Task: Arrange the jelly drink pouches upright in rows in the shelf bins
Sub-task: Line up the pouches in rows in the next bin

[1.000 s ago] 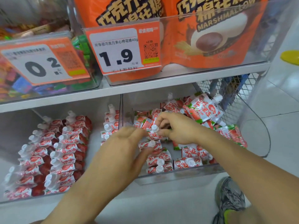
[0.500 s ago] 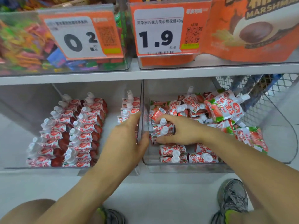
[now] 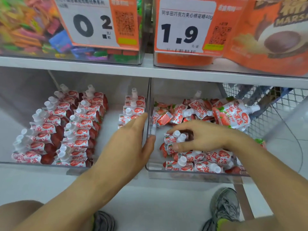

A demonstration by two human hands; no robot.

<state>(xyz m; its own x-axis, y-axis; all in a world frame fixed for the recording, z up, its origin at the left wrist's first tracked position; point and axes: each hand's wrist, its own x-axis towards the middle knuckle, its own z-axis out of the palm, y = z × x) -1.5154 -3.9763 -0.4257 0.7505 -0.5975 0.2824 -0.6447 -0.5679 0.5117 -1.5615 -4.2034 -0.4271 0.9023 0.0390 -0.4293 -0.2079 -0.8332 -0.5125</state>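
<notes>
- The right hand (image 3: 202, 138) reaches into the right bin (image 3: 183, 172), thumb and fingers curled round a small bunch of pouches (image 3: 175, 141) with their white caps up.
- The left hand (image 3: 129, 144) is flat and holds nothing; its fingers are straight and lie along the clear wall between the two bins, the thumb tip at the right bin's near-left corner.
- In the right bin, loose pouches (image 3: 196, 112) lie jumbled at the back, and a few more lie flat along the front.
- The left bin (image 3: 33, 164) holds two neat rows of pouches (image 3: 66, 127) at its left side, and a short third row (image 3: 133, 105) against its right wall, just beyond the left fingertips.
- Above, on the upper shelf (image 3: 83, 70), stand price tags reading 0.2 (image 3: 93, 25) and 1.9 (image 3: 180, 34).
</notes>
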